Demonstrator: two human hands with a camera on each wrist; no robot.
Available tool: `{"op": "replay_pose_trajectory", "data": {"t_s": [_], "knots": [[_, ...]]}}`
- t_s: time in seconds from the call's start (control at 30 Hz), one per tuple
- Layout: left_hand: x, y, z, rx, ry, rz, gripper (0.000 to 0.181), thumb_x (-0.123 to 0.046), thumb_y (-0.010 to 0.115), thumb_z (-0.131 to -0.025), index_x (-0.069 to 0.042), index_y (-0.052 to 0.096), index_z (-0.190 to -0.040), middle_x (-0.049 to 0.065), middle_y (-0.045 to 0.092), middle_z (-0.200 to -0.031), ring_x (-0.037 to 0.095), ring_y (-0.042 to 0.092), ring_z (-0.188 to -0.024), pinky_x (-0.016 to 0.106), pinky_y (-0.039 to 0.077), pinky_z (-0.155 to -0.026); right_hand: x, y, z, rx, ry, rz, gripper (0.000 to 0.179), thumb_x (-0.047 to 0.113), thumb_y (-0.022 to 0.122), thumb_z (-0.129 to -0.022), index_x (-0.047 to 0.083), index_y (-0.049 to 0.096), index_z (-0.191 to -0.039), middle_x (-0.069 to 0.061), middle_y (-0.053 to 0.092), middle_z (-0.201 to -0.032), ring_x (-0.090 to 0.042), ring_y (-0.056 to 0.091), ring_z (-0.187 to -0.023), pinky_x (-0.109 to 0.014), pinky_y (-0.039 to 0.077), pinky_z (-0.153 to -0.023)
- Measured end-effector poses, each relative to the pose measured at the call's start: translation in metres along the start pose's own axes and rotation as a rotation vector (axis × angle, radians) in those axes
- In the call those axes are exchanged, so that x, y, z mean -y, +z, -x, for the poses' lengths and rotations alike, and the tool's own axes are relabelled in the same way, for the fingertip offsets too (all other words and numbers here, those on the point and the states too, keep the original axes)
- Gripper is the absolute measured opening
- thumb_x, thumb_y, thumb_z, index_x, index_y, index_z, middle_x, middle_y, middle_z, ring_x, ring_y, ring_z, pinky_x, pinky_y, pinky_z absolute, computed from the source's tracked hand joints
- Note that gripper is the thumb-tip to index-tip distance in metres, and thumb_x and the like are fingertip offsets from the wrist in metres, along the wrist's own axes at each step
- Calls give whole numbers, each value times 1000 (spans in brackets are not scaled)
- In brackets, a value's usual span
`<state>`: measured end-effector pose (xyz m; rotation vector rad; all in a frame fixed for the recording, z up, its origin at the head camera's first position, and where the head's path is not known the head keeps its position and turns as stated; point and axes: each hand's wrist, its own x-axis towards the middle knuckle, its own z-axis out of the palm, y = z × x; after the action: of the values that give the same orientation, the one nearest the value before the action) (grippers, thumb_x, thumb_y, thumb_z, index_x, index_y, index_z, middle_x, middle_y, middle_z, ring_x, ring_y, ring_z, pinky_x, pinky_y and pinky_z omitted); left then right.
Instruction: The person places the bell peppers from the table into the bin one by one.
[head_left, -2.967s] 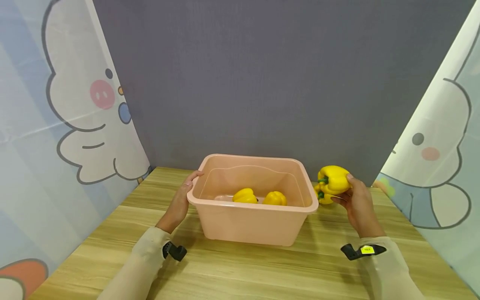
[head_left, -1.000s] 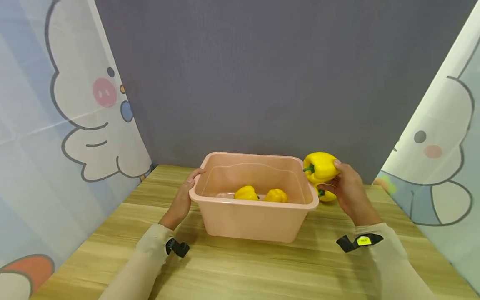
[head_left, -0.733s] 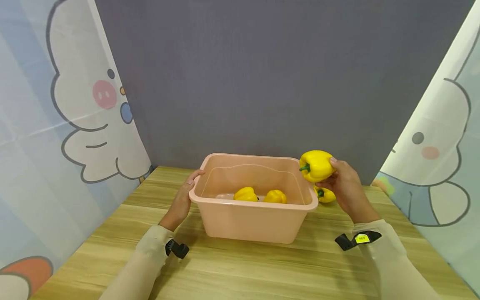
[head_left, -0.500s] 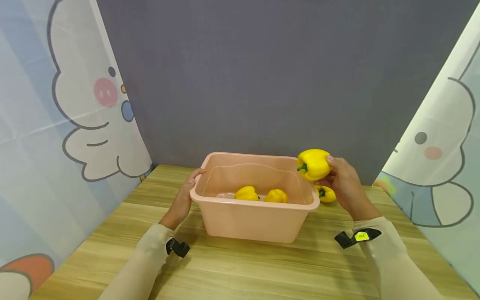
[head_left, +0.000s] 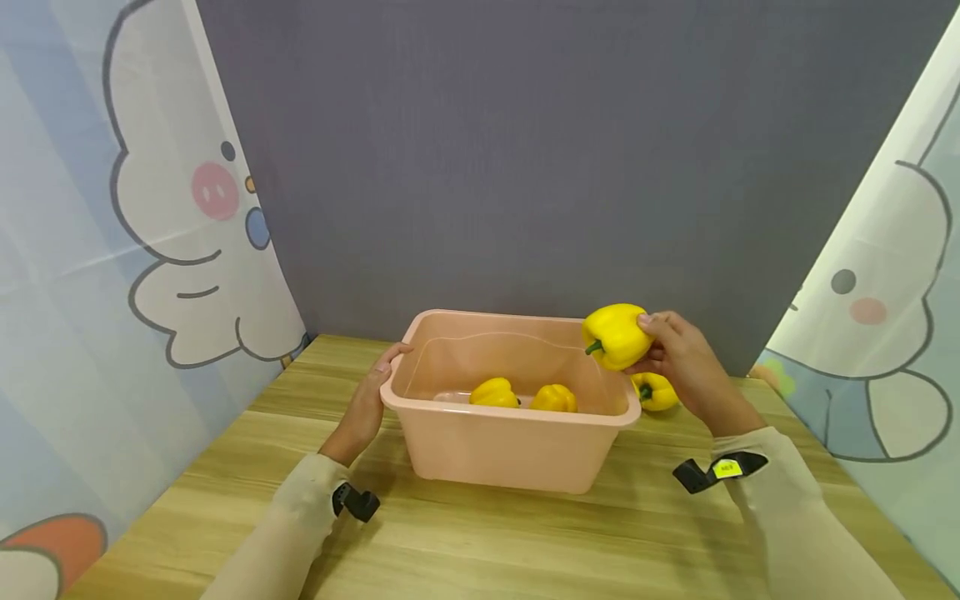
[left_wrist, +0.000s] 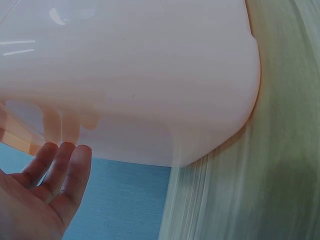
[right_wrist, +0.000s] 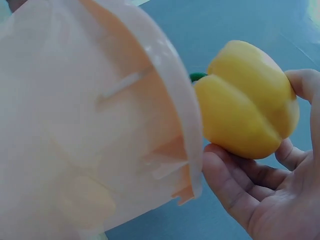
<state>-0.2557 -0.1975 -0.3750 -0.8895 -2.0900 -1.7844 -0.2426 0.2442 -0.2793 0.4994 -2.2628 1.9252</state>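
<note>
A yellow bell pepper [head_left: 617,337] with a green stem is pinched in my right hand [head_left: 686,367], held up over the right end of a pink plastic tub [head_left: 495,446]. In the right wrist view, thumb and fingers go round that bell pepper [right_wrist: 247,107], beside the tub's rim [right_wrist: 177,95]. My left hand [head_left: 365,408] holds the tub's left rim, a digit hooked over the edge. Its other fingers [left_wrist: 75,172] lie along the tub's outer wall in the left wrist view. Inside the tub lie two more yellow bell peppers, one on the left [head_left: 493,392] and one on the right [head_left: 554,398].
Another yellow bell pepper [head_left: 655,392] lies on the wooden table [head_left: 480,542], just right of the tub and partly behind my right hand. A dark grey panel [head_left: 525,167] rises behind the tub. Cartoon-printed curtains [head_left: 67,333] flank the table.
My right hand has carried the bell pepper leftward from beside the tub to over its right rim. The pepper on the table shows more now. My left hand stays on the rim.
</note>
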Motion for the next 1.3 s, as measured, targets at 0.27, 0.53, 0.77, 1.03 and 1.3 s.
{"op": "replay_pose_trajectory", "data": {"t_s": [0.27,0.53,0.77,1.03,1.3], "knots": [[1,0,0,12,2,-16,54,-31,13,-109,1,36,-146,26,38,-144,44,39,-127,27,39,-98,6,-6,-5,51,3,9,41,41,50,-105,2,42,-113,-16,54,-109,-20,68,-87,-35,58,-76],[1,-1,0,11,12,-10,55,-31,14,-109,4,36,-145,26,37,-145,43,37,-128,25,39,-98,19,-5,-7,75,2,87,41,43,50,-105,3,45,-115,-14,55,-112,-19,69,-92,-36,57,-80],[4,0,-1,-9,8,8,54,-30,16,-109,4,36,-144,25,37,-147,40,38,-130,25,39,-98,25,2,-14,115,-8,140,46,45,52,-103,2,46,-118,-17,55,-113,-21,68,-94,-36,56,-82],[4,0,-1,-15,22,16,53,-30,17,-109,4,37,-144,26,38,-145,43,39,-128,26,41,-97,31,10,-22,174,26,212,49,45,54,-102,-1,47,-118,-19,56,-108,-24,66,-84,-35,57,-79],[4,1,-2,-22,15,31,52,-29,18,-108,6,37,-142,24,39,-145,40,39,-128,25,39,-98,44,14,-28,317,49,343,43,39,59,-101,-1,50,-116,-19,60,-103,-30,63,-81,-40,57,-77]]}}
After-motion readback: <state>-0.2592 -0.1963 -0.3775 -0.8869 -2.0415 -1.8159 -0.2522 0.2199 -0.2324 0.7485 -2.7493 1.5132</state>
